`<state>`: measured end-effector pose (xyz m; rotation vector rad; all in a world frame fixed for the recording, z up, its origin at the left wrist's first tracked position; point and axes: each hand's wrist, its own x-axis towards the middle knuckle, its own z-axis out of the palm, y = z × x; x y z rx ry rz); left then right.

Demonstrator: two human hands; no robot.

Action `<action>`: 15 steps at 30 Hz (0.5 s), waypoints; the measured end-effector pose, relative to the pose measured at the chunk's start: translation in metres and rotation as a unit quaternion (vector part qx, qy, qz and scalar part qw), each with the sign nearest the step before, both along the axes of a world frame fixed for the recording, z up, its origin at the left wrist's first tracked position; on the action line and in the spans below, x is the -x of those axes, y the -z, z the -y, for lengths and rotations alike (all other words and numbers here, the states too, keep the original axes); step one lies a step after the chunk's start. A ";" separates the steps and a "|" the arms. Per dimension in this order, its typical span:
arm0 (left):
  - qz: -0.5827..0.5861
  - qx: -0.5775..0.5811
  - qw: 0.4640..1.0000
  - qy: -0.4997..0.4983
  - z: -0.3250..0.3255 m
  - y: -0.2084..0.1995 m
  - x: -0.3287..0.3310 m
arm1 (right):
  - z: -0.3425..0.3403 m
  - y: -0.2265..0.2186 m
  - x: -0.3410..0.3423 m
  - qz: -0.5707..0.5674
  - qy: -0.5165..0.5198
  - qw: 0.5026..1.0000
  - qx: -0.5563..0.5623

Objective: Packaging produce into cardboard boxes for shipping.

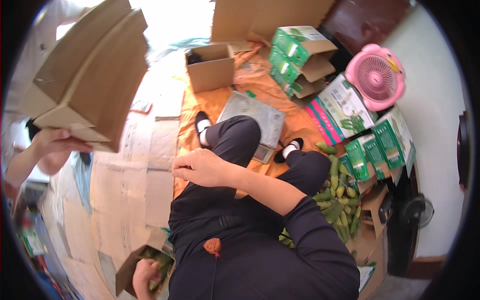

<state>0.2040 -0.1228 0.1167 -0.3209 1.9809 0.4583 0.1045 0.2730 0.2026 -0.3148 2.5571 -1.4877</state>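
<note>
Left hand (144,276) in corn box (131,265)

Corn heap (340,200) right of the knees, scale (255,117) ahead between the feet, open carton (210,65) beyond it

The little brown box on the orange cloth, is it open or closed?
Open. The small cardboard box stands upright on the orange cloth, its top flaps are up, and you can see into its dark inside.
</note>
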 end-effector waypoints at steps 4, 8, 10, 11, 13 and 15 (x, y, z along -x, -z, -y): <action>-0.179 -0.030 0.949 0.259 -0.036 0.078 0.044 | -0.039 -0.009 -0.038 -0.064 0.102 0.990 0.069; -0.574 -0.029 0.778 0.254 0.049 0.234 0.071 | -0.068 -0.029 -0.076 -0.038 0.192 0.975 0.109; -0.558 -0.075 0.770 0.301 0.015 0.224 0.108 | -0.096 -0.011 -0.104 -0.044 0.278 0.953 0.114; -0.550 -0.088 0.769 0.315 0.007 0.221 0.124 | -0.103 -0.006 -0.117 -0.055 0.315 0.939 0.127; -0.530 -0.103 0.775 0.328 0.001 0.218 0.140 | -0.113 -0.007 -0.139 -0.060 0.354 0.926 0.117; -0.511 -0.107 0.791 0.320 -0.017 0.194 0.147 | -0.119 -0.004 -0.146 -0.060 0.377 0.916 0.126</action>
